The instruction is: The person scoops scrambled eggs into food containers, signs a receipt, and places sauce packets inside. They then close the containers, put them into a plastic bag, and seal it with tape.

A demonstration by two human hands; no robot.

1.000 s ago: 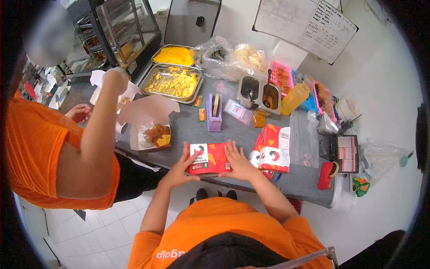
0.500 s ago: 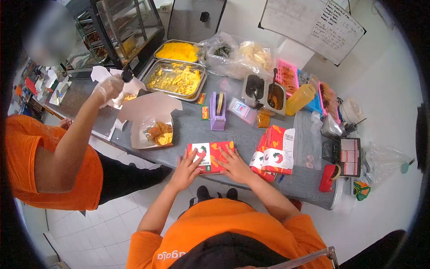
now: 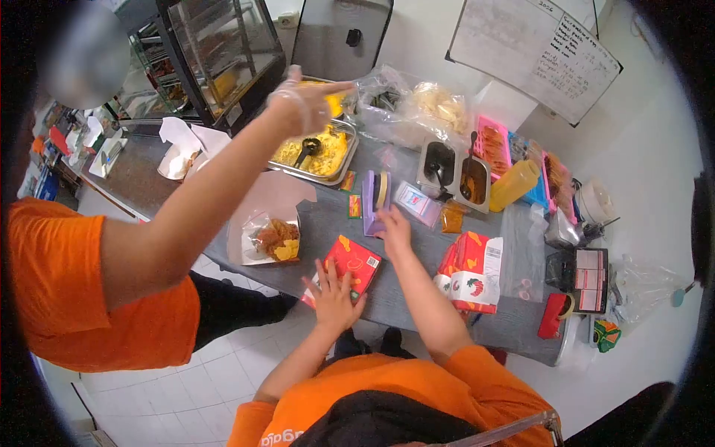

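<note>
Left hand [image 3: 333,294] flat on red box [image 3: 351,262], grip spread, fingers splayed over near corner. Red box lies askew on table [image 3: 328,220], near front edge, beside open white food box [image 3: 272,240]. Right hand [image 3: 393,226] at purple tape dispenser [image 3: 375,201], fingertips touching base; whether grip pinches anything cannot be told. Co-worker's gloved hand [image 3: 302,100] above food tray [image 3: 313,176].

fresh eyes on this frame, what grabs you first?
A co-worker's gloved hand stretches in from the left above the tray of yellow food at the back of the counter. Nearer, the left hand lies flat on a red box at the front edge, while the right hand reaches to the purple tape dispenser. A stack of red cartons stands at the right.
</note>
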